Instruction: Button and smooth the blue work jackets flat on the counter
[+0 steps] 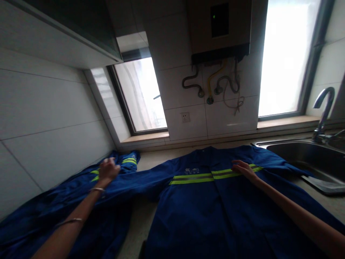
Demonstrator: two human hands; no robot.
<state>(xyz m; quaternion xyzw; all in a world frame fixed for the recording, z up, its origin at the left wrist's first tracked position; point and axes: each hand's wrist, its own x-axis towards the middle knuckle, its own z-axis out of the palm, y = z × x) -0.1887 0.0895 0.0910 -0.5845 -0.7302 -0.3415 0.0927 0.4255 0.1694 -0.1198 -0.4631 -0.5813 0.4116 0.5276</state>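
Observation:
A dark blue work jacket (194, 208) lies front up on the counter, with yellow-green and grey stripes across the chest and a small pale logo. Its sleeve on the left stretches out towards my left hand (109, 169), whose fingers are curled closed at the sleeve's striped end. The fingertips there are partly hidden. My right hand (244, 169) is over the chest stripe on the other side, fingers apart and slightly bent, with nothing in them. Another heap of blue striped clothing (107, 230) lies on the left, partly under the outstretched sleeve.
A steel sink (291, 149) with a curved tap (325, 111) is at the right, and the jacket's other sleeve reaches its edge. The pale counter (153, 156) runs along a tiled wall with two windows. A water heater (219, 32) with pipes hangs above; a cabinet (61, 32) overhangs the left.

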